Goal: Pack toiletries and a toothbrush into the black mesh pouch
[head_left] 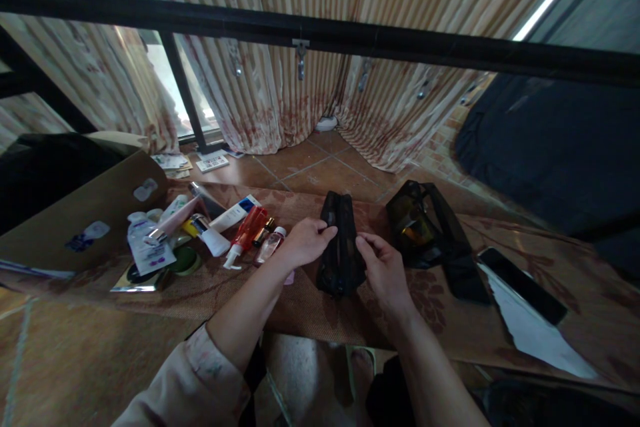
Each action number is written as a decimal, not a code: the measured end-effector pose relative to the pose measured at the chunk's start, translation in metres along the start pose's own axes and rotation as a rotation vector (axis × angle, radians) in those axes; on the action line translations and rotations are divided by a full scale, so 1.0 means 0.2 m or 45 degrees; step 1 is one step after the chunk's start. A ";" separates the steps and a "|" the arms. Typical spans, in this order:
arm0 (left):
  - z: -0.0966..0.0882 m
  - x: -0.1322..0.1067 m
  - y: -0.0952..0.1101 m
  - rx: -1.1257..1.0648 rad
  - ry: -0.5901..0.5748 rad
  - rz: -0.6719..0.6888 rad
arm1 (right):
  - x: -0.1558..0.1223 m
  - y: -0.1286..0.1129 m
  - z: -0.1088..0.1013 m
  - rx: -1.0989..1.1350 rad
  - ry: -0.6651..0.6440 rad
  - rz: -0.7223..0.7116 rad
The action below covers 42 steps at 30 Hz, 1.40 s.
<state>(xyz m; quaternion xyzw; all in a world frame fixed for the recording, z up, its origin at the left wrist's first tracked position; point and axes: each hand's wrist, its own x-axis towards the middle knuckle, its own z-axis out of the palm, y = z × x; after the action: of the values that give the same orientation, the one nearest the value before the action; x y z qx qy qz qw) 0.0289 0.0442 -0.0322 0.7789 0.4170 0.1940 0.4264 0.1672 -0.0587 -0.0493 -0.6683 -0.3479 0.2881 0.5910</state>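
A small black zip pouch (340,247), its fabric looking like mesh, sits lengthwise in front of me on the patterned cloth. My left hand (311,240) pinches its upper left edge between thumb and fingers. On the opposite side, my right hand (384,265) has thumb and forefinger closed on the right edge. Whether the pouch holds anything cannot be seen. Just left of my left hand lie a clear bottle with pink liquid (270,245), a small dark bottle with gold ends (263,232) and a red pump bottle (249,232).
Tubes, a white pouch (147,243) and a green round container (185,260) crowd the left beside a cardboard box (75,213). To the right are a black see-through bag (417,223), a phone (523,283) and white paper (533,330). A dark rail (320,30) crosses ahead.
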 end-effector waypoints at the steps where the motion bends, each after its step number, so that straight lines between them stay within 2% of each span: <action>1: 0.01 0.01 -0.01 -0.031 0.009 -0.014 | 0.00 -0.01 0.00 -0.008 -0.002 -0.014; 5: 0.01 0.02 -0.03 -0.153 0.039 -0.050 | -0.02 -0.04 -0.03 -0.016 -0.091 -0.082; 9: 0.00 0.01 -0.04 -0.207 0.039 -0.073 | -0.06 -0.09 -0.11 -0.237 -0.503 -0.295; 12: 0.00 0.01 -0.03 -0.235 0.025 -0.112 | -0.10 -0.09 -0.14 -0.466 -0.643 -0.436; 15: 0.00 0.01 -0.03 -0.247 0.018 -0.135 | -0.13 -0.07 -0.13 -0.587 -0.602 -0.491; 19: 0.00 0.01 -0.04 -0.238 0.019 -0.150 | -0.12 -0.06 -0.10 -0.610 -0.531 -0.524; 23: 0.00 0.00 -0.02 -0.240 -0.047 -0.126 | -0.09 -0.04 -0.07 -0.604 -0.320 -0.478; 25: 0.00 -0.02 0.00 -0.243 -0.085 -0.105 | -0.08 -0.04 -0.06 -0.607 -0.270 -0.458; 30: -0.02 -0.04 0.03 -0.211 -0.081 -0.083 | -0.08 -0.04 -0.07 -0.634 -0.322 -0.503; 35: -0.04 -0.03 0.03 -0.186 -0.064 -0.085 | -0.08 -0.04 -0.10 -0.616 -0.358 -0.556; 42: -0.02 -0.04 0.04 -0.374 -0.143 -0.224 | -0.11 -0.06 -0.10 -0.365 -0.384 -0.551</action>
<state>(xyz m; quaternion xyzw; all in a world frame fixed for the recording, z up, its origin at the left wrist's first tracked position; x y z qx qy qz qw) 0.0255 0.0374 -0.0221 0.6784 0.4263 0.1711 0.5734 0.1690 -0.0884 -0.0354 -0.6051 -0.6032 0.1994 0.4798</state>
